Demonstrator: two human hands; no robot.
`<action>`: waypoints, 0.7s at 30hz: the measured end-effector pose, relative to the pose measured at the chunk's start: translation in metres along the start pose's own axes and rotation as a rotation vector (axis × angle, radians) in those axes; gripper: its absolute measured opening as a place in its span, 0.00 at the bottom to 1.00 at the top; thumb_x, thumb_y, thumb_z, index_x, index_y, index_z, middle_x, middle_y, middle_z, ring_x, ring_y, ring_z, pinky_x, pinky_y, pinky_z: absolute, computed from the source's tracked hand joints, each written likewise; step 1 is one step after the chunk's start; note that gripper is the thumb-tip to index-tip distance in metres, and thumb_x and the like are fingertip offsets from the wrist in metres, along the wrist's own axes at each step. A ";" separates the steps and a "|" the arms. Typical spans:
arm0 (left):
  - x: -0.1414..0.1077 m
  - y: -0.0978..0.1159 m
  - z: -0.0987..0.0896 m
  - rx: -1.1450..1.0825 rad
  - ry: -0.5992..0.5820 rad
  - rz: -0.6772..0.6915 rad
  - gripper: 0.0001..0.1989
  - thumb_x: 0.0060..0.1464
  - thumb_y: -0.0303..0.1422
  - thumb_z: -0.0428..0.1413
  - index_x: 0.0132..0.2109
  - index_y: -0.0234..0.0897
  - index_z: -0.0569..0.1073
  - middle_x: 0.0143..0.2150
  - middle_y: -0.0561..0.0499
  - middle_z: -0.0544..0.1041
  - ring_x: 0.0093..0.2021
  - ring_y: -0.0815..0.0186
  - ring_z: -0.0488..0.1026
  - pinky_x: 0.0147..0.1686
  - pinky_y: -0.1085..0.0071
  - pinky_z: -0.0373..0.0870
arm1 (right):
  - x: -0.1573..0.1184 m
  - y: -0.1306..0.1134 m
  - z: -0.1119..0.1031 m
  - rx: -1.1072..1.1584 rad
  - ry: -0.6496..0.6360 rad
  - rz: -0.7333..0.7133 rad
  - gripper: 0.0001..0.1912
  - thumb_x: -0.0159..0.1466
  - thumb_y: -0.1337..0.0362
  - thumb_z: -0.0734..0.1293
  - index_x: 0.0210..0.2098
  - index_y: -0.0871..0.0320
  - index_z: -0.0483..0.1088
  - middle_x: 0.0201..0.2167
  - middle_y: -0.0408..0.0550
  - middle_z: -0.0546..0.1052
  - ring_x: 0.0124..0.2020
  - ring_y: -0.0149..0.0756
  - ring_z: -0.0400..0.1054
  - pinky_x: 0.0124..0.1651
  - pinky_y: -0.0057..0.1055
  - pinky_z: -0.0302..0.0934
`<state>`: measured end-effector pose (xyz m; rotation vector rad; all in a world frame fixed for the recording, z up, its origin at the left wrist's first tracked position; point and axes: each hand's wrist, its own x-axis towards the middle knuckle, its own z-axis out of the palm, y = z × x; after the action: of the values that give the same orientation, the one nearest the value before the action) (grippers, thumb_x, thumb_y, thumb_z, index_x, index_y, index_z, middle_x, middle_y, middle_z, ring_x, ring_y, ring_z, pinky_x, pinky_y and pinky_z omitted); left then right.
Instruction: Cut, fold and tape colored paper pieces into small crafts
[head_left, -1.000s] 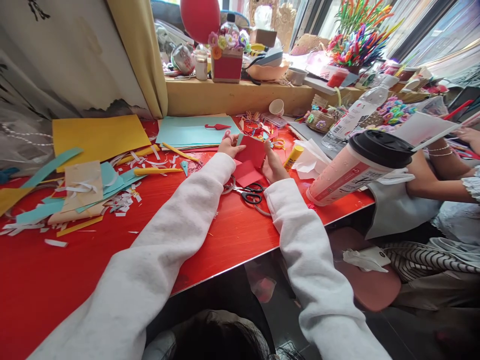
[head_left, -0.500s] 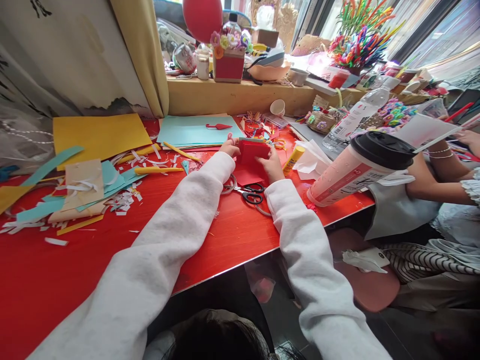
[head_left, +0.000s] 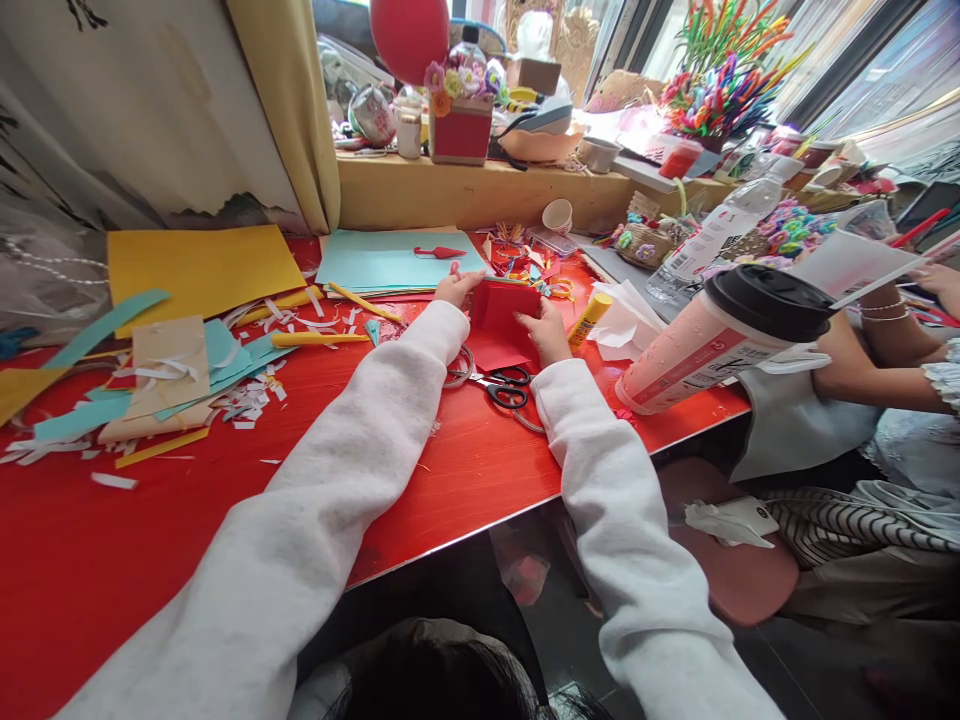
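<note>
A piece of folded red paper (head_left: pixel 505 306) is held upright between my two hands over the red table. My left hand (head_left: pixel 457 290) grips its upper left edge, fingers closed on it. At the right edge, my right hand (head_left: pixel 547 335) pinches the same paper, thumb on the near face. Below the hands, a flat red sheet (head_left: pixel 501 352) lies on the table. Nearer to me rest scissors (head_left: pixel 505 389) with black handles, beside a grey ring-shaped thing (head_left: pixel 459 368). A yellow glue stick (head_left: pixel 589 320) is just right of my right hand.
A pink cup with a black lid (head_left: pixel 720 340) and a water bottle (head_left: pixel 720 228) stand on the right, near another person's arm (head_left: pixel 862 350). Blue paper sheets (head_left: pixel 375 262) lie behind my hands. Yellow paper (head_left: pixel 202 275) and scattered scraps (head_left: pixel 247 400) cover the left side.
The folded red paper is turned slightly, and its folds show more plainly. My left fingers have shifted a little on its upper edge. The surrounding things stay put.
</note>
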<state>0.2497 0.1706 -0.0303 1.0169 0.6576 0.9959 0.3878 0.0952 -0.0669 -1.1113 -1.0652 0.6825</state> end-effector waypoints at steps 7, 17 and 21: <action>0.001 0.001 -0.004 -0.016 0.093 0.011 0.05 0.45 0.30 0.58 0.29 0.34 0.69 0.22 0.54 0.72 0.33 0.65 0.74 0.40 0.67 0.69 | 0.002 0.004 -0.004 -0.044 0.061 -0.007 0.14 0.47 0.67 0.66 0.35 0.59 0.65 0.38 0.49 0.74 0.41 0.36 0.68 0.50 0.41 0.60; 0.000 0.002 -0.007 -0.007 -0.051 0.009 0.07 0.49 0.34 0.56 0.33 0.33 0.71 0.24 0.52 0.73 0.38 0.63 0.74 0.46 0.61 0.68 | 0.003 0.004 -0.009 -0.166 0.096 -0.022 0.14 0.47 0.64 0.67 0.34 0.57 0.66 0.35 0.45 0.73 0.40 0.36 0.67 0.48 0.41 0.61; 0.003 -0.002 -0.007 -0.028 -0.163 0.018 0.07 0.43 0.27 0.60 0.33 0.31 0.72 0.28 0.50 0.76 0.38 0.62 0.75 0.48 0.60 0.67 | 0.003 0.004 -0.009 -0.170 0.113 -0.010 0.16 0.46 0.65 0.68 0.36 0.57 0.66 0.34 0.45 0.73 0.39 0.36 0.67 0.47 0.41 0.62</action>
<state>0.2459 0.1754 -0.0349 1.0685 0.4998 0.9241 0.3980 0.0961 -0.0703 -1.2752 -1.0452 0.5219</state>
